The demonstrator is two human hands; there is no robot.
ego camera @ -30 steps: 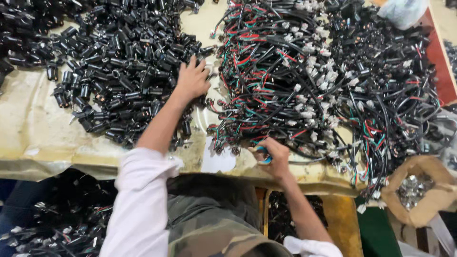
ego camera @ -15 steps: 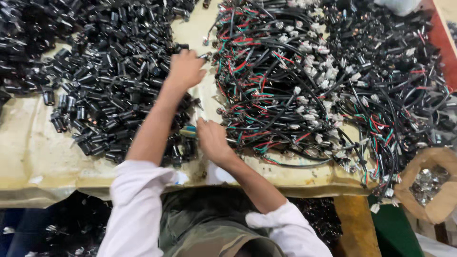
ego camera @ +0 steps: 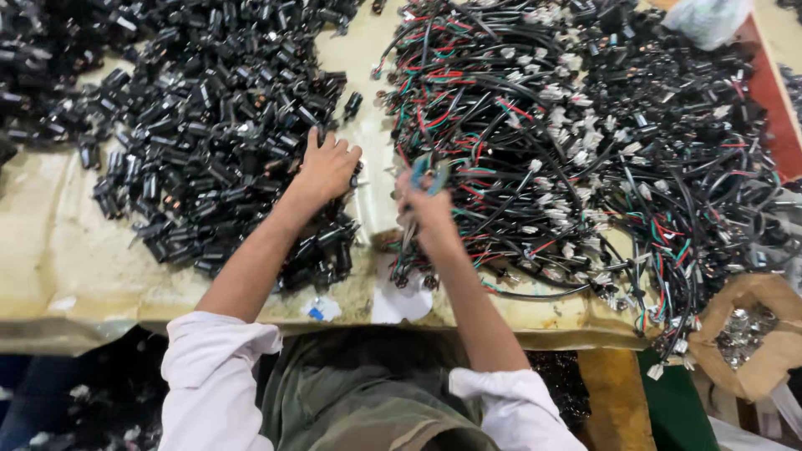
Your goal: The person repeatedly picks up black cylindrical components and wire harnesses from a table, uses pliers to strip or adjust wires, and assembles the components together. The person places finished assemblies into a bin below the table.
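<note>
My left hand [ego camera: 324,168] rests palm down, fingers spread, on the edge of a large heap of small black plastic parts [ego camera: 200,125]. My right hand [ego camera: 426,205] is closed around a small tool with teal handles [ego camera: 426,173], held at the left edge of a big tangle of black, red, green and white wires with white connectors [ego camera: 585,142]. Both forearms are bare with white sleeves pushed up.
The worktable [ego camera: 58,267] is covered with a worn yellowish sheet. A brown paper bag of small metal parts [ego camera: 752,330] sits at the lower right. White paper scraps [ego camera: 399,302] lie near the front edge. More black parts lie below the table at left.
My right hand moved from the table's front edge up and left, then to the wire pile's left edge. My left hand stayed on the black parts.
</note>
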